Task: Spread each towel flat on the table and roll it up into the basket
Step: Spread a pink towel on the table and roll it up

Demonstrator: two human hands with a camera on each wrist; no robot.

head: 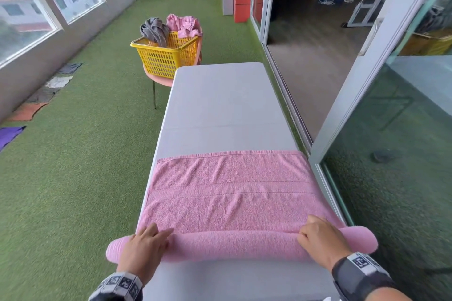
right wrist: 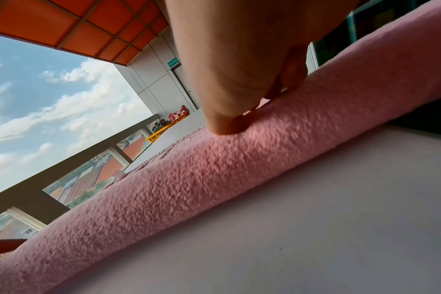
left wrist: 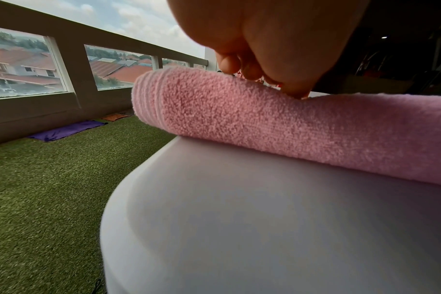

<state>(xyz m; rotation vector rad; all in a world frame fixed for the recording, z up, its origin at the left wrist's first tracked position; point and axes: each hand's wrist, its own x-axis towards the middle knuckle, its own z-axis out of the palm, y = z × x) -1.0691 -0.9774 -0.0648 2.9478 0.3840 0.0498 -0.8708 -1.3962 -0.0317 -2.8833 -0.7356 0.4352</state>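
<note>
A pink towel (head: 230, 190) lies across the near half of the white table (head: 220, 105), and its near end is rolled into a thick roll (head: 232, 244) that overhangs both table sides. My left hand (head: 146, 242) rests on the roll's left part, fingers stretched forward over it. My right hand (head: 318, 234) grips the right part, fingers curled over the far side. The left wrist view shows the roll (left wrist: 264, 123) under my left hand (left wrist: 264, 39). In the right wrist view my thumb presses into the roll (right wrist: 214, 179). A yellow basket (head: 166, 56) stands beyond the table's far left corner.
The basket sits on a pink chair (head: 156, 78) and holds a crumpled grey towel (head: 154, 29) and pink towels (head: 183, 23). A sliding glass door (head: 367, 105) runs close along the table's right side. Several cloths (head: 27, 111) lie on the green turf by the left wall.
</note>
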